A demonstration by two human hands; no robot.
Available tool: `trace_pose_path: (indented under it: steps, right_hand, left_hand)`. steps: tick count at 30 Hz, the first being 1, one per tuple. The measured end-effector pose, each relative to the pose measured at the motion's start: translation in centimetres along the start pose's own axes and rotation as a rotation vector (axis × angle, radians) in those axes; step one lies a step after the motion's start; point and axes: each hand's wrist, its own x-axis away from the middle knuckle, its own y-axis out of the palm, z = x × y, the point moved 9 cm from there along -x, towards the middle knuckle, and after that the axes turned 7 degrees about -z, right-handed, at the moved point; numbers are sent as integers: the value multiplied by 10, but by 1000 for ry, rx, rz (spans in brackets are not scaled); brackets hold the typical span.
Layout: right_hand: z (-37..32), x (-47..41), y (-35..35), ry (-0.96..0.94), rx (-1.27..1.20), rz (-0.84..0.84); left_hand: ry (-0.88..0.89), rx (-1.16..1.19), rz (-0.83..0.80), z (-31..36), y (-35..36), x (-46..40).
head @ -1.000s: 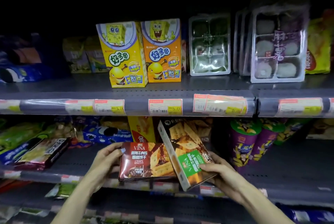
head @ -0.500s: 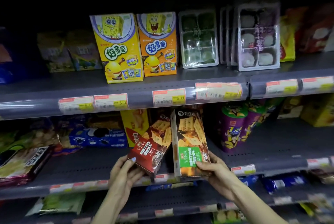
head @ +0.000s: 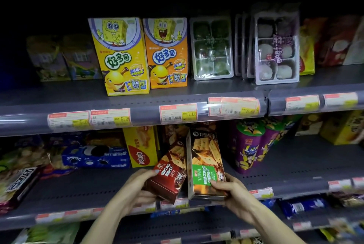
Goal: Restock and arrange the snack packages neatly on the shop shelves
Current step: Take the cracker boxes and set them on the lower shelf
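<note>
Two VINA cracker boxes are at the front of the middle shelf [head: 78,188]. My left hand [head: 140,186] grips the red-labelled box [head: 170,174] by its lower end; it tilts to the right, its top leaning toward the shelf's back. My right hand [head: 232,192] holds the green-labelled box [head: 206,165] at its bottom right corner. That box stands nearly upright on the shelf edge, face toward me. The two boxes touch side by side.
A yellow Nabati box [head: 140,145] and blue Oreo packs [head: 94,156] stand left of the boxes; purple snack cups [head: 249,147] stand right. The upper shelf holds two SpongeBob boxes [head: 120,56], mochi trays [head: 211,48] and price tags [head: 178,112].
Both boxes have been turned from lying at an angle to standing and pushed farther onto the middle shelf. The view has shifted left to right across the shelves.
</note>
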Motion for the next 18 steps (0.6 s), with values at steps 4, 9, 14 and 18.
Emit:
trace_pose_path:
  steps: [4, 9, 14, 18]
  right_hand:
    - [-1, 2, -8, 1, -25, 10]
    - [-1, 5, -15, 1, -46, 30]
    - [-4, 6, -12, -27, -51, 13]
    - [-11, 4, -3, -50, 20, -26]
  left_hand:
    - [-86, -158, -16, 1, -2, -7]
    - [-132, -240, -139, -1, 0, -11]
    - [-65, -29, -166, -2, 6, -2]
    - [30, 56, -172, 4, 13, 1]
